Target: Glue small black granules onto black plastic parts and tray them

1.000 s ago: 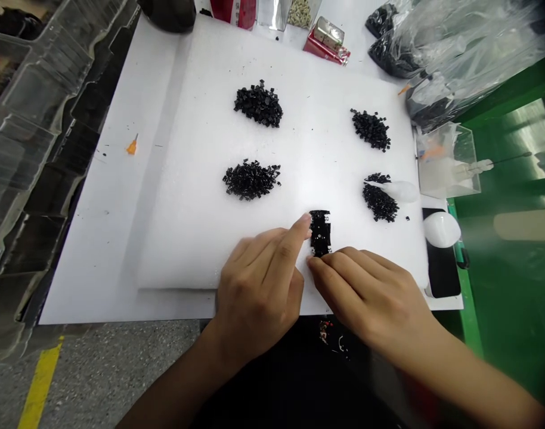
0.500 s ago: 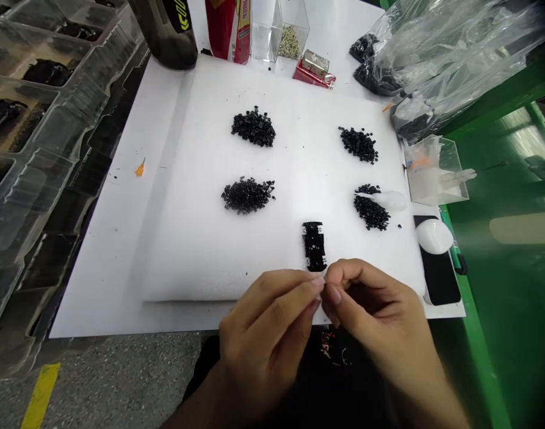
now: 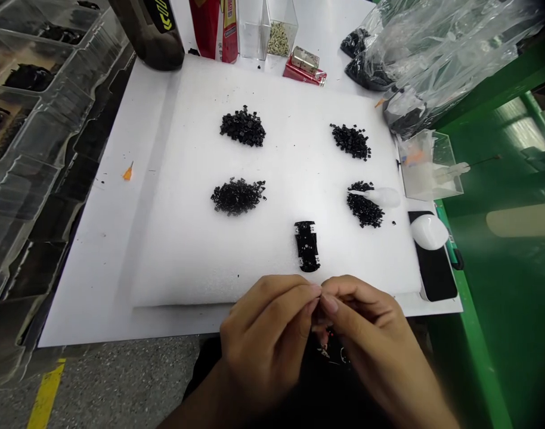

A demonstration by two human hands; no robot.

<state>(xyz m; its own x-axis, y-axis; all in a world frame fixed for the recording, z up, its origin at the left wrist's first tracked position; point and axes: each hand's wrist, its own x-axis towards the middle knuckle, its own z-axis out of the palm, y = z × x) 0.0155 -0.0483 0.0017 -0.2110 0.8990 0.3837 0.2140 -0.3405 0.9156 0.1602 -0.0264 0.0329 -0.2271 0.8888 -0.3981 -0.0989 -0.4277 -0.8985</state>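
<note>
My left hand (image 3: 268, 333) and my right hand (image 3: 366, 328) meet fingertip to fingertip at the near edge of the white foam pad (image 3: 183, 262). Both are closed in a pinch; whatever lies between the fingertips is too small or hidden to make out. Just beyond them on the pad rests a black rectangular part with notched sides (image 3: 307, 245). Small black pieces lie in separate heaps: a far left heap (image 3: 242, 127), a near left heap (image 3: 237, 196), a far right heap (image 3: 350, 141) and a near right heap (image 3: 365, 208). A white translucent dropper-like tool (image 3: 382, 196) lies across the near right heap.
At the right stand a clear box (image 3: 433, 179) and a black phone-like slab (image 3: 436, 268) under a white rounded object (image 3: 429, 232). Plastic bags (image 3: 433, 53) fill the far right. A dark bottle (image 3: 158, 36) stands far left, near compartment trays (image 3: 26, 137). An orange needle tip (image 3: 128, 173) lies left.
The view has shifted slightly, so the pad and heaps appear a little further left. Both hands stay pinched together, slightly lower against the pad. The black notched part stays on the pad.
</note>
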